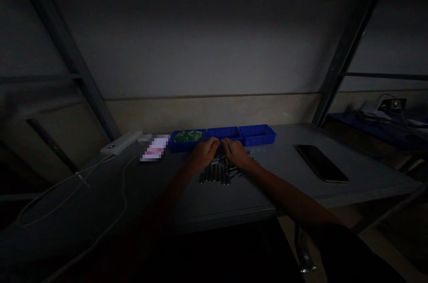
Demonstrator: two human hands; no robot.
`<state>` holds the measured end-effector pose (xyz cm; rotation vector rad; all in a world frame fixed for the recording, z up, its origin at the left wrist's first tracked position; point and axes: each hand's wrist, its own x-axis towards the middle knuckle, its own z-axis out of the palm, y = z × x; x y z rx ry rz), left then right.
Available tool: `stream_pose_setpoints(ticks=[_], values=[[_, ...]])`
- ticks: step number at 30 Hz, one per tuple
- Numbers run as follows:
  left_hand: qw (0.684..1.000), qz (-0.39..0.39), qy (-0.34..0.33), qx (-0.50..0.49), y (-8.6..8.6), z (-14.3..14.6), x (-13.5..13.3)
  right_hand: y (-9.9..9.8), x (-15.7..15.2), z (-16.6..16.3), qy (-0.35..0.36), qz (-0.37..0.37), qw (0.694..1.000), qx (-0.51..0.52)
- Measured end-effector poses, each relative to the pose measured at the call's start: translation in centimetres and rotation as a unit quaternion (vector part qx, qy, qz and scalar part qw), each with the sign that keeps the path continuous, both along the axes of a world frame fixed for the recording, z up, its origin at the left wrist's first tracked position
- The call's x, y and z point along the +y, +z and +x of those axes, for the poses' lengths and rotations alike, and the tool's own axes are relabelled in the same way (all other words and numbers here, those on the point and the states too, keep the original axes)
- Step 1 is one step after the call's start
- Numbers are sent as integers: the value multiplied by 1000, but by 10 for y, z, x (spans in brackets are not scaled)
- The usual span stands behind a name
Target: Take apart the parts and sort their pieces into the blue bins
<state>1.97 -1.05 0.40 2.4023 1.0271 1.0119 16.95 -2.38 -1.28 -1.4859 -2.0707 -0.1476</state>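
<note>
Both hands meet above the table in front of the blue trays. My left hand has its fingers closed, with thumb and fingertips close to those of my right hand, which is also closed. Whatever is pinched between them is too small and dark to name. Beneath the hands lies a heap of metal rods; several are lined up side by side at the near edge, others lie loose to the right. Small green packets fill the left blue tray.
Behind the hands stand a middle blue tray and a right blue tray. A lit phone and a white power strip with cables are at left. A dark phone lies at right. Metal posts flank the table.
</note>
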Motion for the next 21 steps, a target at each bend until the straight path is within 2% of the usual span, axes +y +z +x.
stream_pose_setpoints(ticks=[2, 6, 16, 21], values=[[999, 43, -11, 20, -1, -1, 1, -2, 3, -1, 15, -5, 999, 52], [997, 51, 17, 55, -6, -2, 5, -5, 3, -6, 31, -23, 996, 85], [995, 38, 76, 51, -14, 5, 5, 0, -9, -10, -56, -37, 994, -85], [995, 8, 103, 10, -10, 6, 4, 6, -13, -9, -47, -33, 989, -139]])
